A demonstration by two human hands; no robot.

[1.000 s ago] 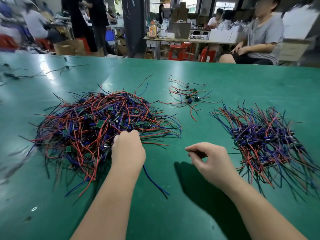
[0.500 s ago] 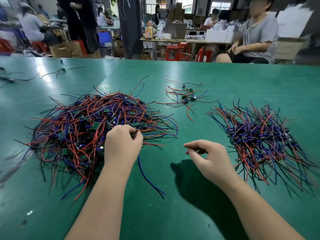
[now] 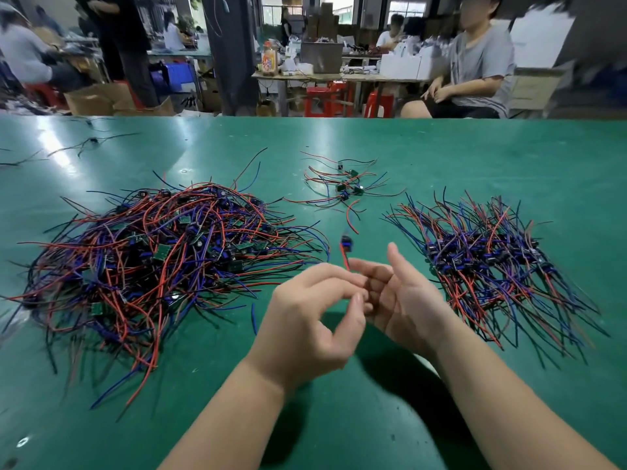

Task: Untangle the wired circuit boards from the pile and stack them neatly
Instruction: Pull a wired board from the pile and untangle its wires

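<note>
The left hand (image 3: 312, 320) and the right hand (image 3: 402, 300) meet fingertip to fingertip above a green table (image 3: 475, 157), between two heaps of wired parts. The left hand's fingers are curled, with index finger and thumb drawn close together. The right hand lies palm up, its fingers half curled and its thumb standing clear. A single wired circuit board (image 3: 345, 240) stands just above the fingertips, its red wire running down to where the two hands meet. It cannot be told which hand has hold of the wire.

To the left of the hands lies the tangled pile (image 3: 152, 252), a broad heap of red, blue and black wires with small green boards showing among them. To the right lies the sorted stack (image 3: 492, 262), its boards gathered along the middle and its wires fanning out to both sides. A small cluster of boards (image 3: 342, 188) with red and black wires rests farther back, between the two heaps and apart from both. A few stray wires (image 3: 91, 142) lie near the table's far left edge.

Beyond the table a seated person in a grey shirt (image 3: 481, 62) faces the bench, beside red stools (image 3: 325, 100) and a worktable carrying an orange bottle (image 3: 269, 61) and white boxes (image 3: 400, 66). Other workers sit blurred at the far left.
</note>
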